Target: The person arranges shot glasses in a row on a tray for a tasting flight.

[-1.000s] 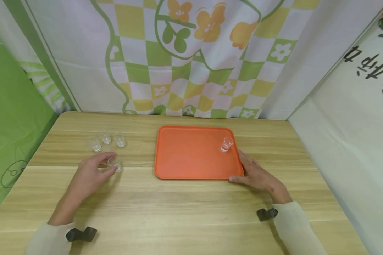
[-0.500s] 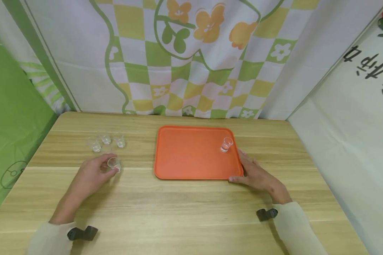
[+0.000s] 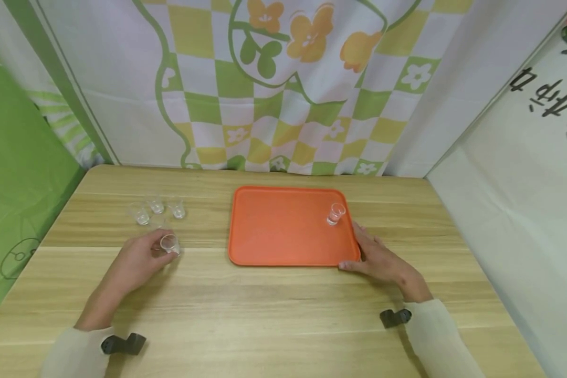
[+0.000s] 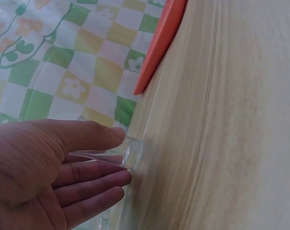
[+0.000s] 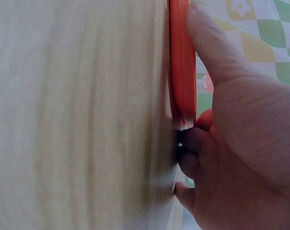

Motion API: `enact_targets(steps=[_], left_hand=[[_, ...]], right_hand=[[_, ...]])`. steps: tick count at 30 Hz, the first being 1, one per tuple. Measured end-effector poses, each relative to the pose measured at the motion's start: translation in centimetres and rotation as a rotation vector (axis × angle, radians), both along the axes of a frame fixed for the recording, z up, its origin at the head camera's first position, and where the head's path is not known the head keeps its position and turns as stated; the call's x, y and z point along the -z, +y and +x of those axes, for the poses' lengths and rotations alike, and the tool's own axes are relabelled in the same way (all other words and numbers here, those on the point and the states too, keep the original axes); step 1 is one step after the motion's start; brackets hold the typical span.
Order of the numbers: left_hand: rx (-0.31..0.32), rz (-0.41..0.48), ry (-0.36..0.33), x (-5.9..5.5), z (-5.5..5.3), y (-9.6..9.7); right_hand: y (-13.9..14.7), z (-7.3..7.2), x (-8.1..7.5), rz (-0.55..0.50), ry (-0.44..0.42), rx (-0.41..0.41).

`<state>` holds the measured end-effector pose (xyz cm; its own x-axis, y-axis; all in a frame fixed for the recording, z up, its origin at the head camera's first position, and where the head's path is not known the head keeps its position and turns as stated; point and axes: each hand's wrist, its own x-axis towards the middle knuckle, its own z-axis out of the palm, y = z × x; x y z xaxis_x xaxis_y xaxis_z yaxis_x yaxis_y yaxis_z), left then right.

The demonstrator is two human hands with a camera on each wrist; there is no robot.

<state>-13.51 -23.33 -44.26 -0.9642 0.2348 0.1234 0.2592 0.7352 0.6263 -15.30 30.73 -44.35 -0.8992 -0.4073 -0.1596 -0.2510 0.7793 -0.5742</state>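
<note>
Nearest you, your pale sleeves angle both forearms inward over the wooden table. Your left hand pinches a small clear glass between thumb and fingers, base toward the tabletop; whether it touches, I can't tell. Your right hand grips the near corner of the orange tray, thumb at the front edge, fingers along the side. A second glass stands on it, just inward of your right fingertips. Beyond your left hand, at least three more glasses cluster; farthest hangs a checked curtain.
</note>
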Motion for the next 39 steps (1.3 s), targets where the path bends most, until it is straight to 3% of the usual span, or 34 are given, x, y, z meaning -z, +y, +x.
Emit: enact_targets(steps=[23,39], left_hand=[[0.011,-0.034,0.018,-0.4,-0.4,0.4],[0.045,-0.002,0.055,-0.9,-1.4,2.5]], right_hand=[[0.1,0.0,0.1,0.005,-0.005,0.001],[0.1,0.0,0.0,0.004,-0.011,0.007]])
